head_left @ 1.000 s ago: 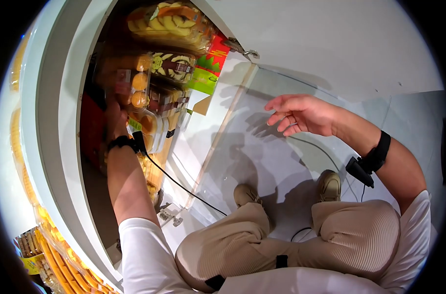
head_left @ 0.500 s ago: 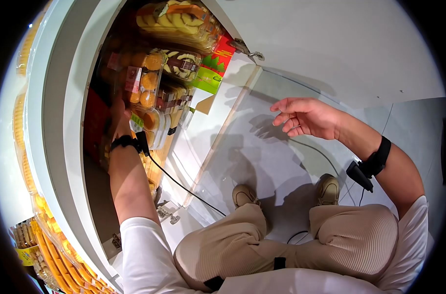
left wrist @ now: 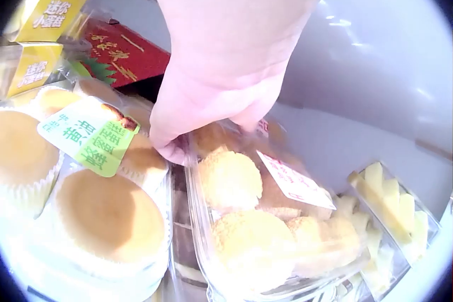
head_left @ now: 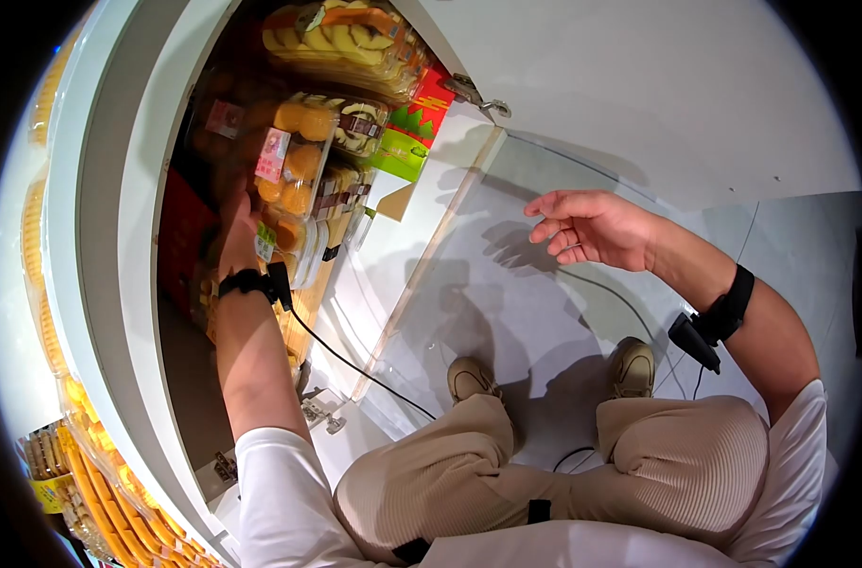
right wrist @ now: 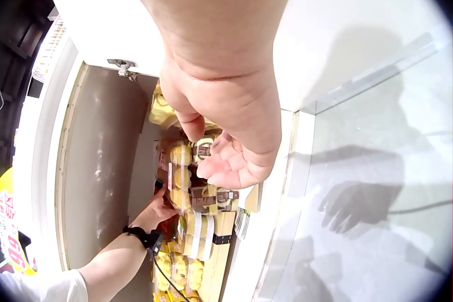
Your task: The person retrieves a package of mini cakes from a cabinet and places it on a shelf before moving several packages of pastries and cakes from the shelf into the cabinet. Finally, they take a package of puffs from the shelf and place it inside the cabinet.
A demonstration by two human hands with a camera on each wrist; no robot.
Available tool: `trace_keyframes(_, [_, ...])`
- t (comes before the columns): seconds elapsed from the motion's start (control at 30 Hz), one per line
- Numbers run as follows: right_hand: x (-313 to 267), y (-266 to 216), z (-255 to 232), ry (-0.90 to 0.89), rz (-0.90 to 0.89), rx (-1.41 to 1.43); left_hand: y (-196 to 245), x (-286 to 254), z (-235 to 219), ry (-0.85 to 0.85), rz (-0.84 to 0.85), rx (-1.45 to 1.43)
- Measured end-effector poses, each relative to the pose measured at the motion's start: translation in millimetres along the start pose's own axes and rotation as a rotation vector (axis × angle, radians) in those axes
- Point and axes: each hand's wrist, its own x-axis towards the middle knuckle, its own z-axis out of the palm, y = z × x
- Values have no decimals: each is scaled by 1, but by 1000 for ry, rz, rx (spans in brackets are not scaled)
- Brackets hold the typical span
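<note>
While left hand holds clear box, 黄油 label beside

Head cam looks dn; wrist cams nr hands; all incl. cabinet.

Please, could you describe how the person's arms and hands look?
The left hand and right hand are ungloved. The sleeves are white and short. Black wrist straps carry small black devices, each with a thin dark cable.

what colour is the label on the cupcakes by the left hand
Green and white label, clearest in the left wrist view.
</note>
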Motion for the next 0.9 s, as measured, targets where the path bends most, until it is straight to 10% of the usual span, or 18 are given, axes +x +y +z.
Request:
trace_keyframes(0.23, [1, 3, -5, 12, 6, 17, 0, -16, 30, 80, 26, 60])
trace_keyframes(0.3, [0, 3, -5, 11, -2, 11, 19, -52, 50, 392, 89, 563])
trace_keyframes(0.43, [1, 2, -7, 4, -12, 12, 20, -96, 61, 165, 182, 1000])
trace_keyframes(0.6, [3, 2, -7, -4, -15, 11, -26, -156, 82, -27, 980, 1220])
trace_keyframes(0.9, [5, 6, -7, 13, 10, 14, -53, -170, 85, 209, 1026, 1375])
